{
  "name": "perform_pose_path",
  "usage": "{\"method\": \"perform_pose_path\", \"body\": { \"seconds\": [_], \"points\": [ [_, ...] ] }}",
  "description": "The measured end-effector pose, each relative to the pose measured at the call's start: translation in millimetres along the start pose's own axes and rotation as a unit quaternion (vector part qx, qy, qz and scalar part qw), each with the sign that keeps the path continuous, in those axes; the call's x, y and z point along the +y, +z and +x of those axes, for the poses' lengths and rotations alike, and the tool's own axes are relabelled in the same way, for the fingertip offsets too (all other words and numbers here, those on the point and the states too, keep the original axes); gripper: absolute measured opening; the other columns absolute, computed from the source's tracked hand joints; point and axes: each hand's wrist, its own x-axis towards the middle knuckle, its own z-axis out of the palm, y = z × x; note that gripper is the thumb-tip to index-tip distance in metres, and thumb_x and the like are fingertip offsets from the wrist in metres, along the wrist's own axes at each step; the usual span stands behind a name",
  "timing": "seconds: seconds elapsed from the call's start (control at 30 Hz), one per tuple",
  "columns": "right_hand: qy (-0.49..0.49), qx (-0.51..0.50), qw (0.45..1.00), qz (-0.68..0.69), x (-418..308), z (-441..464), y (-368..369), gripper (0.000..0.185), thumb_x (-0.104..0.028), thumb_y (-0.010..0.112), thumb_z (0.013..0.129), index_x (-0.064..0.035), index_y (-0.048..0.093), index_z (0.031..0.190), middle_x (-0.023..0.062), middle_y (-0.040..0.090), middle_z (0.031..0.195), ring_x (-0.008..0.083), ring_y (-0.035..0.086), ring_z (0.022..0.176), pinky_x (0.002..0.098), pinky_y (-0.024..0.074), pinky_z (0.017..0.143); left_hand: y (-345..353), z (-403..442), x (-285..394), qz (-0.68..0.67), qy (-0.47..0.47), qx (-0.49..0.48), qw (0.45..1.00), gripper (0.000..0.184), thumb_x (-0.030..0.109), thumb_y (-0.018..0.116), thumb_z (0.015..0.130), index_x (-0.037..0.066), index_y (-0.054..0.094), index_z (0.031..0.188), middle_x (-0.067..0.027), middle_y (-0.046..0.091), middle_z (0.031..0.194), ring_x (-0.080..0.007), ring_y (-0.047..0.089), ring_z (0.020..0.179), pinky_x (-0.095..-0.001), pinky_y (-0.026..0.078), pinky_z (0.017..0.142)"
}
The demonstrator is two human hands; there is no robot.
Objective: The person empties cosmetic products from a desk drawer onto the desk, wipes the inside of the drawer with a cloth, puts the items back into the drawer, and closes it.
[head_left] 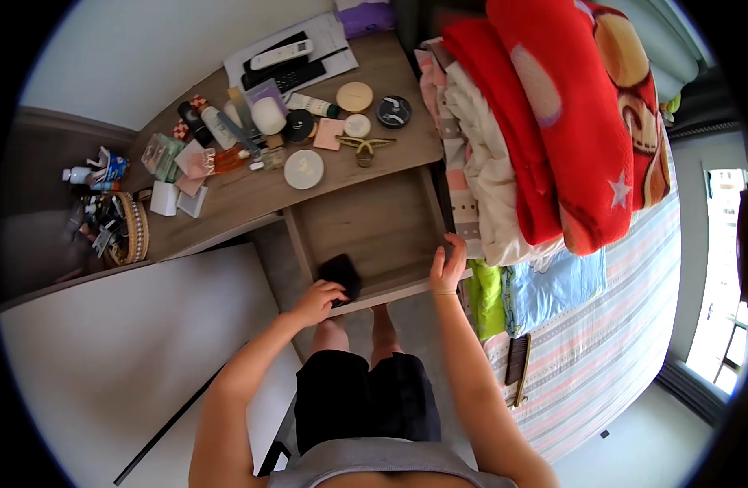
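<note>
A wooden drawer (370,224) is pulled out from the dresser. At its near left corner my left hand (317,302) has its fingers closed on a black cloth-like item (342,276), which lies partly inside the drawer against the front edge. My right hand (449,264) is at the drawer's right front corner, beside the folded bedding, with its fingers apart and nothing visible in them.
Cosmetics, a round white compact (304,169) and a hair clip (364,149) stand on the dresser top (227,199). Folded red blankets (569,122) are stacked on the striped bed (585,350) at right. A beaded basket (136,228) is at left.
</note>
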Motion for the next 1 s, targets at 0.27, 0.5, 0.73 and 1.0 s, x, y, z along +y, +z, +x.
{"method": "perform_pose_path", "body": {
  "seconds": [0.27, 0.5, 0.73, 1.0],
  "points": [
    [-0.039, -0.098, 0.986, -0.131, -12, 2, 10, 0.02, -0.007, 0.051, 0.076, -0.0018, 0.053, 0.095, 0.0151, 0.056, 0.095, 0.0345, 0.051, 0.089, 0.0424, 0.0409, 0.08, -44, -20, 24, 0.047, -0.095, 0.374, 0.921, 0.031, -0.007, 0.043, 0.068, 0.007, 0.063, 0.087, -0.0122, 0.056, 0.095, -0.0328, 0.05, 0.089, -0.0398, 0.043, 0.081],
    [-0.055, -0.112, 0.98, -0.152, -17, 1, 14, 0.015, -0.008, 0.051, 0.075, -0.0034, 0.055, 0.088, 0.0135, 0.057, 0.09, 0.0333, 0.052, 0.086, 0.0416, 0.042, 0.077, -16, 21, -19, 0.224, -0.193, 0.323, 0.899, 0.048, 0.001, 0.053, 0.076, 0.004, 0.046, 0.124, -0.021, 0.03, 0.136, -0.0426, 0.041, 0.104, -0.0449, 0.037, 0.092],
    [-0.073, -0.125, 0.979, -0.145, -21, 12, 23, 0.012, -0.009, 0.052, 0.074, -0.0045, 0.056, 0.083, 0.0119, 0.058, 0.086, 0.0325, 0.053, 0.08, 0.0412, 0.0421, 0.074, -50, 45, -46, 0.176, -0.157, 0.338, 0.911, 0.045, 0.001, 0.051, 0.078, 0.004, 0.046, 0.123, -0.0179, 0.028, 0.138, -0.0424, 0.04, 0.106, -0.0456, 0.036, 0.093],
    [-0.083, -0.133, 0.97, -0.189, -13, 2, 14, 0.012, -0.01, 0.053, 0.074, -0.0064, 0.056, 0.084, 0.0104, 0.058, 0.086, 0.0305, 0.053, 0.083, 0.0409, 0.0423, 0.075, 3, -51, -12, 0.042, -0.095, 0.219, 0.97, 0.034, 0.002, 0.051, 0.078, 0.01, 0.058, 0.11, -0.0062, 0.042, 0.132, -0.0357, 0.044, 0.102, -0.0418, 0.039, 0.091]
  ]
}}
